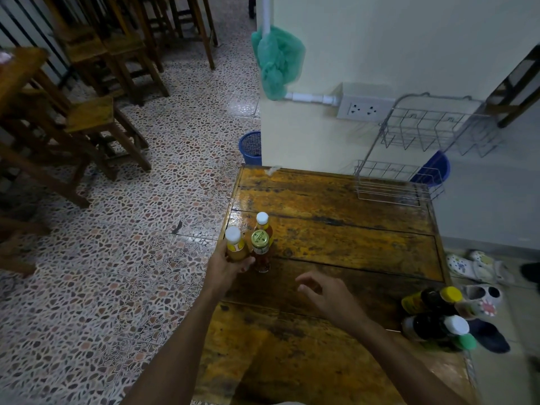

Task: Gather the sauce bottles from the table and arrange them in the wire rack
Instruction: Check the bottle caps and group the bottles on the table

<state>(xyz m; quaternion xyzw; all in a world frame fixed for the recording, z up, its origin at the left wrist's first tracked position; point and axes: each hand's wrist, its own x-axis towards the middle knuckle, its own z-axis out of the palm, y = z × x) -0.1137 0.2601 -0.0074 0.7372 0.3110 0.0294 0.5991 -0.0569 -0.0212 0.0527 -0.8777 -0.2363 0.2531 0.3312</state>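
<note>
We wrap our left hand [226, 266] around the white-capped orange sauce bottle [235, 245] at nine o'clock to carry it to the empty wire rack [409, 159] at one o'clock, while our right hand [327, 293] hovers loose-fingered, holding nothing.

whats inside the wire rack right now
The wire rack looks empty: both tiers show only bare wire, no bottles. Through the lower tier a blue bin shows behind it; the rest of the bin is hidden by the table.
</note>
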